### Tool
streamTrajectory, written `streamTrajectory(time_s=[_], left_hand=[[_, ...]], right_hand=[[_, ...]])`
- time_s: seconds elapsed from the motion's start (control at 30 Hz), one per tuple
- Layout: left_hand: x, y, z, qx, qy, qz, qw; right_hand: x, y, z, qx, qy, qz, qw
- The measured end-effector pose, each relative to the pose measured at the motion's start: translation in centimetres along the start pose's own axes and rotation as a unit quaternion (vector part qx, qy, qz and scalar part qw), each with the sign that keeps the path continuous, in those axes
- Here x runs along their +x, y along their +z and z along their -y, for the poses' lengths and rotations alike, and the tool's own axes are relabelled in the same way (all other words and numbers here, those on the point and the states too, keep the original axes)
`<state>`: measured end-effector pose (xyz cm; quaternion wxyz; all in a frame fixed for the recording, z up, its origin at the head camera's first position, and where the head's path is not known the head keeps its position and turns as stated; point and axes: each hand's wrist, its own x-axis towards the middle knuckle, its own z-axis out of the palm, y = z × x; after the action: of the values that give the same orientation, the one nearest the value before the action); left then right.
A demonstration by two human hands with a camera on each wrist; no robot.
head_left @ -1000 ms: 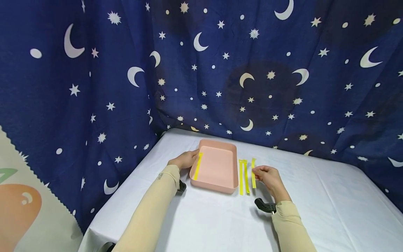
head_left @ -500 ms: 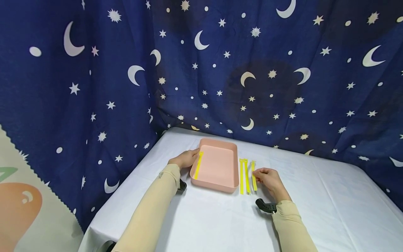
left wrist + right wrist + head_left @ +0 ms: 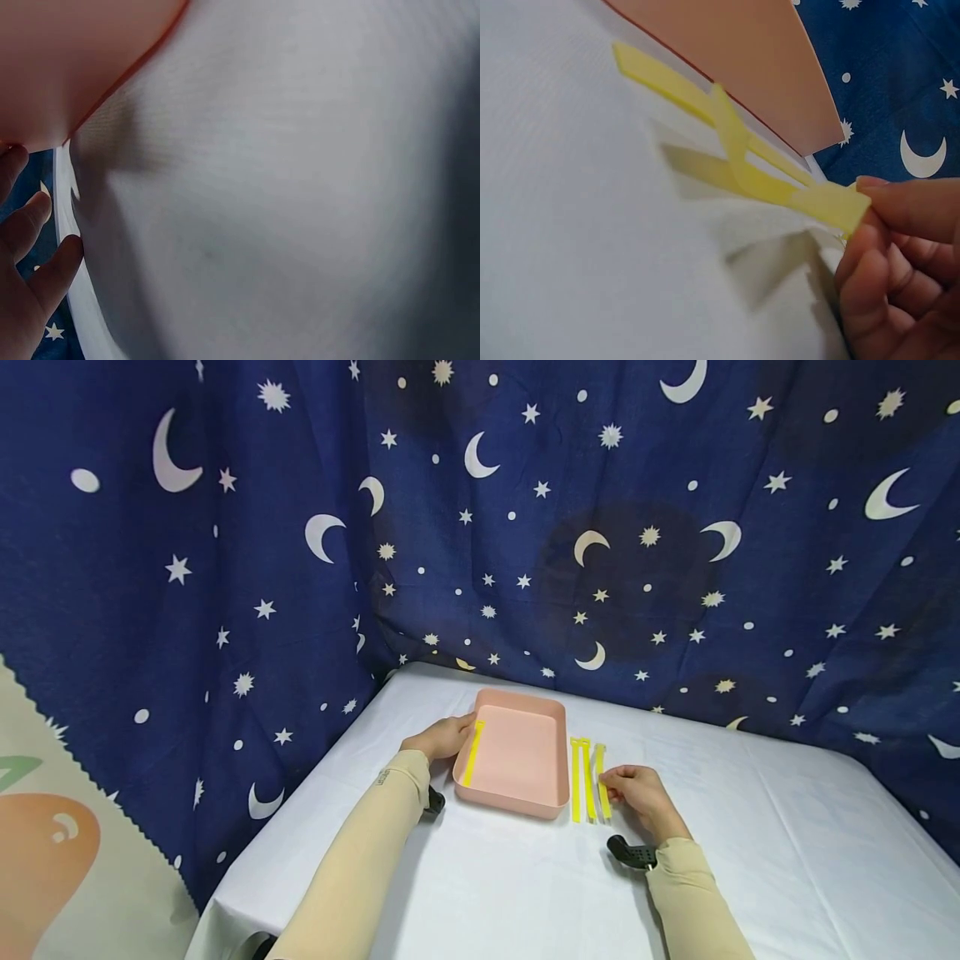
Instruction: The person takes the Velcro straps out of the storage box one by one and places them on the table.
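Observation:
My left hand point(image 3: 442, 739) rests along the outer left wall of a shallow pink tray point(image 3: 510, 802). In the left wrist view its fingers point(image 3: 58, 274) are spread, one fingertip at the tray's underside edge. Inside the tray, a yellow strip point(image 3: 473, 754) lies along the left wall. Right of the tray, my right hand point(image 3: 637, 789) pinches another flat yellow strip point(image 3: 831, 206) between thumb and fingertips. This strip hangs close over the white cloth and casts a shadow there. Two more yellow strips, a left one point(image 3: 576, 785) and a right one point(image 3: 588, 785), lie between it and the tray.
A white cloth point(image 3: 495, 885) covers the table. Behind and to the left hangs a dark blue curtain point(image 3: 450, 568) with moons and stars. A pale fabric with an orange print point(image 3: 45, 852) hangs at the far left.
My right hand has lowered the pinched strip slightly and brought it a little toward me and the two lying strips. The left hand and the tray have stayed in place.

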<state>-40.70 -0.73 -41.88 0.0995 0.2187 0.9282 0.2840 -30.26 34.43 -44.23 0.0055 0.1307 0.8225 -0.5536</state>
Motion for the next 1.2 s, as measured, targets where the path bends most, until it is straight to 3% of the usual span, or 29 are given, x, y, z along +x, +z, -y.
streamTrajectory(time_s=[0.4, 1.2], left_hand=[[0.06, 0.08, -0.16, -0.013, -0.006, -0.004, 0.9999], [-0.13, -0.13, -0.24, -0.003, 0.005, -0.001, 1.0]], right_hand=[[0.04, -0.04, 0.38, -0.038, 0.039, -0.005, 0.9985], [0.21, 0.65, 0.86, -0.088, 0.048, -0.017, 0.9948]])
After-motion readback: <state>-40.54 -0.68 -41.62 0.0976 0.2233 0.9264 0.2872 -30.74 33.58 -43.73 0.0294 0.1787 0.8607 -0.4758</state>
